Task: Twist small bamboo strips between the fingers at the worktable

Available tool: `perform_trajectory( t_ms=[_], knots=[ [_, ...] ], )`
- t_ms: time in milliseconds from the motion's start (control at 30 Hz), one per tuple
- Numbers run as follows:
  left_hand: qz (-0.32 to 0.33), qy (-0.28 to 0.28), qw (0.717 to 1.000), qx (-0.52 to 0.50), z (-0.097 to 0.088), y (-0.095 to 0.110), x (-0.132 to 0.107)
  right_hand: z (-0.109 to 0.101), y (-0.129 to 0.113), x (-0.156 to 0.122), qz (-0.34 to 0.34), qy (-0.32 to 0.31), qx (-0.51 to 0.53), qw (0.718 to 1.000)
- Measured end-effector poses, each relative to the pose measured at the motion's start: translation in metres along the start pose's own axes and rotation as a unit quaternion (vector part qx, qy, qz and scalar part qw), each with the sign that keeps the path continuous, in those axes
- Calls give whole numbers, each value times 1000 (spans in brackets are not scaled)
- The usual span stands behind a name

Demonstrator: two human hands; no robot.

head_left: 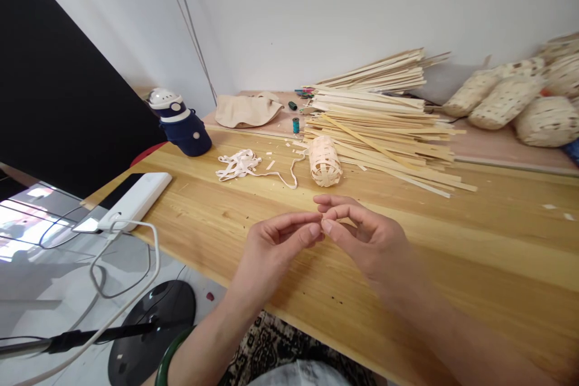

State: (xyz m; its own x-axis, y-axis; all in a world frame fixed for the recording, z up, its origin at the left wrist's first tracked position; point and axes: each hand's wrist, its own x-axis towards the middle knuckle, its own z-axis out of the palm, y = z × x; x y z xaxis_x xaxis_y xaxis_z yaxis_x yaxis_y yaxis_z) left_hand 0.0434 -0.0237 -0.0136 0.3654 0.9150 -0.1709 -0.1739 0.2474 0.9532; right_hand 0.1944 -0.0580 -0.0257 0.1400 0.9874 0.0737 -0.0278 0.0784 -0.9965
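My left hand and my right hand meet fingertip to fingertip over the wooden table. Both are closed in a pinch, thumbs against forefingers. Whatever lies between the fingertips is too small to make out. Just beyond them a small woven basket of pale strips lies on its side. From beside it a white cord runs left to a loose white heap of tape.
Bundles of thin pale strips lie behind the basket. Several woven pieces sit at the back right. A blue bottle, folded cloth, thread spool and white power strip with cables stand farther left.
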Motion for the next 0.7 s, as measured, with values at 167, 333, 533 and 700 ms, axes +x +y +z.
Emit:
perform_trajectory(
  t_ms=[167,333,533,700],
  knots=[
    [45,7,999,24,-1,3,1,-1,1,0,4,-17,-5,1000],
    [111,22,990,84,-4,-2,3,1,-1,0,60,-38,4,997],
    [96,31,995,22,-6,-1,7,1,-3,2,114,-41,55,991],
    [20,46,994,-93,-8,1,9,-1,-8,7,173,-66,90,979]
  ],
)
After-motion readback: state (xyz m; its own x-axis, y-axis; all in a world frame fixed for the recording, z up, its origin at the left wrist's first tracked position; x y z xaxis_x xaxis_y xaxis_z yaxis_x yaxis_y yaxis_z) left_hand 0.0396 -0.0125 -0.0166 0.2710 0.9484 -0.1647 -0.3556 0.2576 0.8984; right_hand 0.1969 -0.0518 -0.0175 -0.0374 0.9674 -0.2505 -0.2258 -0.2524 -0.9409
